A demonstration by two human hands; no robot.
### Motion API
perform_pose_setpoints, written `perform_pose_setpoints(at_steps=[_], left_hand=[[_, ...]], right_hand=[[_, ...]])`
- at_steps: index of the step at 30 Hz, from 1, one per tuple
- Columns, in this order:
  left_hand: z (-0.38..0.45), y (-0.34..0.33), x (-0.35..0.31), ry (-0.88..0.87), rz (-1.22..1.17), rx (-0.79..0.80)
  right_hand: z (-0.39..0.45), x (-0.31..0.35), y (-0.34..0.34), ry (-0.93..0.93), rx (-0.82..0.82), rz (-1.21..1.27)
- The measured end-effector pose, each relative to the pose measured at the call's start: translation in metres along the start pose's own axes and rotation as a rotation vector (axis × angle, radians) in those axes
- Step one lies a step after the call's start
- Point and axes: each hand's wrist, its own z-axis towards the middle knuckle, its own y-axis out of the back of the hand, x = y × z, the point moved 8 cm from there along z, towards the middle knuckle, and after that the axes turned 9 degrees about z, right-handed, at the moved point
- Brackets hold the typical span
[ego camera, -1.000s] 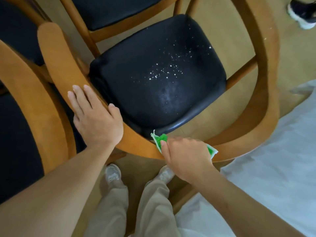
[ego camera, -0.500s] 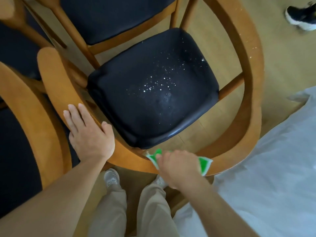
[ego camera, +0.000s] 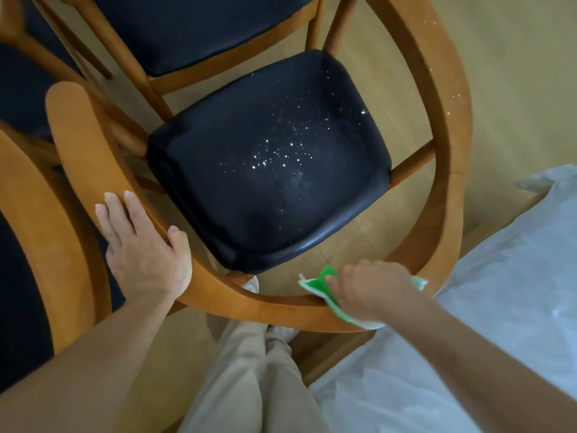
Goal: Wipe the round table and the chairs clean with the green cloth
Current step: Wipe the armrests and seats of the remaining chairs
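Left hand [ego camera: 142,245] lies flat on the left side of the chair [ego camera: 449,126] back rail, fingers straight and together, thumb hooked over the rail's inner edge; forearm reaches in from lower left. Black seat [ego camera: 268,164] in the middle, white specks across it. Right hand [ego camera: 371,287] sits knuckles-up on the near curve of the rail, fingers curled over the green cloth [ego camera: 318,284], pressing it to the wood. White covering [ego camera: 487,323] at far right.
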Motion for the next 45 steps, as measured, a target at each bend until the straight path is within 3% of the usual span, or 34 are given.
perform_pose_setpoints(at_steps=[4,8,14,19,25,28,30,34,39,45], left_hand=[[-0.001,0.0,0.0,0.007,-0.018,0.01],[0.0,0.0,0.0,0.005,-0.016,0.006],[-0.002,0.002,0.0,0.012,-0.012,0.018],[-0.001,0.005,-0.002,-0.012,-0.027,0.012],[-0.002,0.012,-0.005,-0.014,-0.002,0.038],[-0.002,0.009,-0.011,0.022,0.05,0.117],[-0.015,0.007,-0.026,0.069,0.058,0.176],[-0.067,-0.009,-0.1,-0.123,0.045,0.299],[-0.127,-0.051,-0.141,-0.121,-0.069,0.576],[-0.122,-0.056,-0.132,-0.069,-0.128,0.586]], right_hand=[[-0.003,-0.067,0.01,-0.209,0.101,-0.05],[0.001,-0.065,0.011,-0.312,0.019,-0.026],[0.018,0.048,-0.014,0.004,0.044,0.112],[0.028,0.068,-0.013,-0.005,0.006,0.191],[0.012,-0.006,0.0,-0.031,0.009,0.103],[0.015,-0.072,0.007,-0.14,0.106,0.018],[0.021,-0.108,0.02,-0.212,0.061,-0.047],[0.032,-0.137,0.04,-0.279,-0.073,-0.108],[0.036,-0.095,0.008,-0.194,0.088,0.022],[0.024,-0.012,-0.013,0.066,0.205,0.261]])
